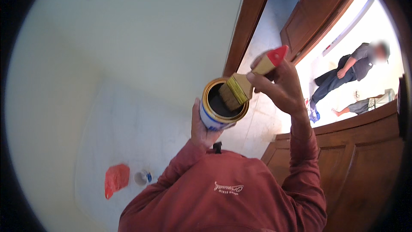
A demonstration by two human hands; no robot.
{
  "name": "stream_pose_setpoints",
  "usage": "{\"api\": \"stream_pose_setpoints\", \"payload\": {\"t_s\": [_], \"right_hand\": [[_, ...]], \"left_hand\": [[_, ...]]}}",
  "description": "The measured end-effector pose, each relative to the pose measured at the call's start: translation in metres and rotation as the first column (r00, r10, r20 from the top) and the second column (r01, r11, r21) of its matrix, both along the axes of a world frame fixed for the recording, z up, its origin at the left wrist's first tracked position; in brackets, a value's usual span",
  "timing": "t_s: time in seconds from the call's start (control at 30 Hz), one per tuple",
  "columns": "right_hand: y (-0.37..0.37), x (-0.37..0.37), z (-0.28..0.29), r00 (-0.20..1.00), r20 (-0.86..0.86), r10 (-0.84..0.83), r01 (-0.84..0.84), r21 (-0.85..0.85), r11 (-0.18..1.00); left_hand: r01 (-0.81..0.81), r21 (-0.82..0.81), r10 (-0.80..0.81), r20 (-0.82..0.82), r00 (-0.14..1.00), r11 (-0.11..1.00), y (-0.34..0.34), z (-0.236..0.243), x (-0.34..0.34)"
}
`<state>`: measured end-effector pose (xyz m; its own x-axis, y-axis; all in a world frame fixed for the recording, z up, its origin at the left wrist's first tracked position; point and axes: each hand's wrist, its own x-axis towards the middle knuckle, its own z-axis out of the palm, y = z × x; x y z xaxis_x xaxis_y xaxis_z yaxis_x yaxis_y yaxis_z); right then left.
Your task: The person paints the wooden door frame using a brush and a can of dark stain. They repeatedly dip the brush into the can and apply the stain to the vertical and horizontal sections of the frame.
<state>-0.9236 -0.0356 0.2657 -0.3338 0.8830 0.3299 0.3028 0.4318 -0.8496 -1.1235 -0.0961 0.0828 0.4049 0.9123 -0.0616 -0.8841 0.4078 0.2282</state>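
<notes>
My left hand (203,129) is wrapped round the side and underside of a paint can (210,119) with a gold rim and a white and blue label. Dark paint or stain (216,102) shows inside the can. My right hand (279,81) grips a flat paintbrush (243,84) by its wooden handle, whose end is red. The brush tilts down to the left, its bristles over the can's mouth and partly inside. Whether the bristle tips touch the liquid I cannot tell.
A brown wooden door (352,165) stands at the lower right, and a brown door frame (249,21) ahead. Beyond the opening, one person (352,66) stands and another (371,103) is partly visible. A red bag (116,179) and a white container (141,178) lie on the floor at left.
</notes>
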Motion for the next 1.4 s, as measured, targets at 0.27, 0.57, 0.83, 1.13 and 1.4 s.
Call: {"api": "stream_pose_setpoints", "payload": {"t_s": [0.27,0.57,0.83,1.13,1.4], "right_hand": [[0.058,0.005,-0.114,0.438,-0.896,-0.074,-0.246,-0.199,0.949],[0.128,0.074,0.022,0.643,-0.756,0.119,0.153,0.279,0.948],[0.184,0.15,0.259,0.898,-0.41,0.162,0.294,0.83,0.474],[0.16,0.059,0.482,0.888,-0.455,0.068,0.453,0.89,0.052],[0.226,0.039,0.573,0.939,-0.345,0.013,0.345,0.938,-0.043]], "left_hand": [[0.121,0.081,-0.122,0.005,0.993,0.989,0.079,0.003,-0.039],[0.213,0.18,-0.221,0.03,0.975,0.96,0.191,-0.004,-0.015],[0.097,-0.392,-0.082,0.054,0.995,0.915,0.202,-0.071,-0.046],[-0.242,-0.021,0.241,-0.034,0.97,0.97,0.287,-0.109,-0.128],[-0.575,-0.107,0.563,-0.127,0.817,0.811,0.205,-0.129,-0.09]]}}
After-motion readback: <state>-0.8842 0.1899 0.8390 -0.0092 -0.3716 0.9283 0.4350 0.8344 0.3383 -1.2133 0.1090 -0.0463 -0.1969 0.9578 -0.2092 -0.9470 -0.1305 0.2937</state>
